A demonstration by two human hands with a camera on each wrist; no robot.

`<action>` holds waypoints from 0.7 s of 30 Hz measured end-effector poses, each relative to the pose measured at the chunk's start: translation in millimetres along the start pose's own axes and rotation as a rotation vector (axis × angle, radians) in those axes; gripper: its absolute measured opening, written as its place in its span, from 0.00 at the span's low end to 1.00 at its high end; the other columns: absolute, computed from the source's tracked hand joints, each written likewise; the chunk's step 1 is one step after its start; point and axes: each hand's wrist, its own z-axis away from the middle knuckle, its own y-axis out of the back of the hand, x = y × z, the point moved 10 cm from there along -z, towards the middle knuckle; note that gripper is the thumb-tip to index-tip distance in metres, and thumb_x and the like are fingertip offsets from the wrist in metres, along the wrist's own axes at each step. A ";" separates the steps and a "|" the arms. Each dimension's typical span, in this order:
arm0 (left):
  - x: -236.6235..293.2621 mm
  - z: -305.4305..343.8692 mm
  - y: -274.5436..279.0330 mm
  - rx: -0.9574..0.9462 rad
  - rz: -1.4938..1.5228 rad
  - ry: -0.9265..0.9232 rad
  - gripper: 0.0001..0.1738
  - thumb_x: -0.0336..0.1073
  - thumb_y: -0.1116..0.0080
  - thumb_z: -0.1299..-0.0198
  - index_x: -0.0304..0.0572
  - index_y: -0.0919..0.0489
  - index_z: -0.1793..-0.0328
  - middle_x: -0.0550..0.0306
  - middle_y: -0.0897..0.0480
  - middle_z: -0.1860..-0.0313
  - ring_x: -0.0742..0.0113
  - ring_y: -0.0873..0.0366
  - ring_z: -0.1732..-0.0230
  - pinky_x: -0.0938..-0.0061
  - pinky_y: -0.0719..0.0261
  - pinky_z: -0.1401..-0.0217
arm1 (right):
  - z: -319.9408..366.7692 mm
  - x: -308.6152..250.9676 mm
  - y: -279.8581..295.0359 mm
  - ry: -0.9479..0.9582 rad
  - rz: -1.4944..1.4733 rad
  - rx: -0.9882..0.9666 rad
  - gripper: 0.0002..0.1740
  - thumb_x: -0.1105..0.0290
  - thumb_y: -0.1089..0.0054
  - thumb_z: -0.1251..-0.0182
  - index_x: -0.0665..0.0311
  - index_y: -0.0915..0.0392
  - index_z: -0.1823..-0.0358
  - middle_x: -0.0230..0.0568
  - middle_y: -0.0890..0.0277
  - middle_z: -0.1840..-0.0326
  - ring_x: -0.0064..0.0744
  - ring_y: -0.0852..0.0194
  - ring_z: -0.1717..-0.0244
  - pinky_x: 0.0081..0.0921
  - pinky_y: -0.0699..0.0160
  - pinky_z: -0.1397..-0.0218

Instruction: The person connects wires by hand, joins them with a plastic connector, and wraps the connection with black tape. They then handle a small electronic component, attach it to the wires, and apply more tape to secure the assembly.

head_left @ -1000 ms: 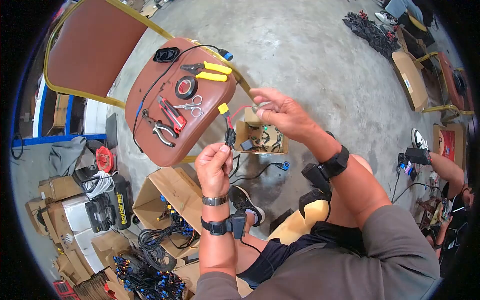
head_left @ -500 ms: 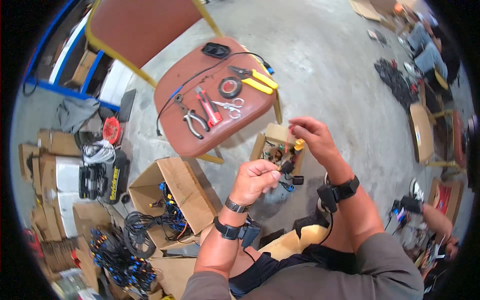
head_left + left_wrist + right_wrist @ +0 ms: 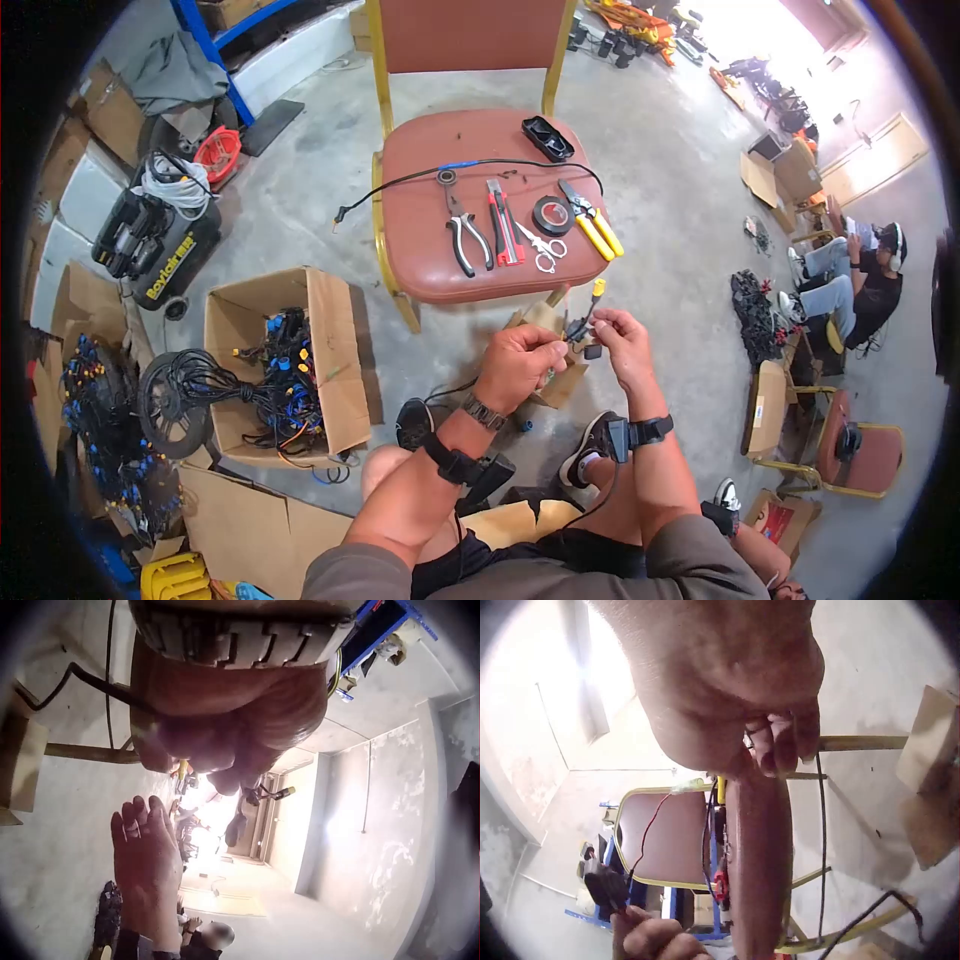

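My left hand (image 3: 520,368) pinches a short black cable lead between thumb and forefinger. A yellow connector (image 3: 599,288) stands up from it, and a small black block (image 3: 606,885) shows at the left fingertips in the right wrist view. From there a thin red wire (image 3: 646,834) runs to a pale, see-through piece (image 3: 686,786) at the edge of my right hand (image 3: 626,348). The right fingertips pinch this end, though the hand partly hides it. Both hands are close together, over a small open carton (image 3: 560,388).
Ahead, a brown chair (image 3: 440,270) bears pliers (image 3: 467,235), a red cutter (image 3: 505,228), scissors (image 3: 546,248), black tape (image 3: 553,215), yellow-handled strippers (image 3: 596,228) and a black cable (image 3: 400,183). Left stands a carton (image 3: 345,400) of cables. Another person (image 3: 870,290) sits at right.
The head view has swung, so the chair now appears straight ahead. The hands have drawn closer together than a second ago, with the yellow connector now between and above them.
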 end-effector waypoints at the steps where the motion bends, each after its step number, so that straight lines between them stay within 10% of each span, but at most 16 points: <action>1: 0.4 0.6 2.9 0.012 0.013 -0.001 0.04 0.29 0.36 0.35 0.35 0.15 0.59 0.60 0.15 0.72 0.81 0.29 0.81 0.84 0.32 0.79 | -2.6 -9.7 -4.6 0.025 0.043 -0.006 0.13 0.73 0.40 0.27 0.70 0.20 0.46 0.37 0.16 0.56 0.24 0.19 0.57 0.25 0.18 0.52; 14: 29.0 16.8 40.0 0.212 0.190 -0.093 0.04 0.29 0.34 0.34 0.37 0.16 0.61 0.59 0.17 0.74 0.79 0.28 0.82 0.83 0.34 0.80 | -52.6 -132.4 -84.1 0.289 0.606 -0.063 0.12 0.73 0.39 0.35 0.68 0.17 0.52 0.48 0.16 0.61 0.42 0.15 0.58 0.35 0.18 0.53; 17: 38.9 21.7 55.7 0.301 0.214 -0.124 0.05 0.30 0.33 0.35 0.36 0.17 0.60 0.59 0.18 0.74 0.79 0.28 0.82 0.82 0.33 0.81 | -73.8 -111.1 -92.0 0.365 0.760 -0.100 0.12 0.74 0.41 0.33 0.67 0.19 0.50 0.41 0.18 0.62 0.32 0.16 0.60 0.31 0.16 0.54; 21: 50.7 27.7 74.3 0.372 0.298 -0.179 0.05 0.30 0.33 0.34 0.37 0.18 0.59 0.59 0.17 0.73 0.77 0.27 0.81 0.82 0.32 0.80 | -72.8 -109.1 -90.4 0.303 0.721 0.003 0.12 0.75 0.40 0.40 0.64 0.19 0.55 0.49 0.20 0.56 0.51 0.19 0.51 0.41 0.21 0.46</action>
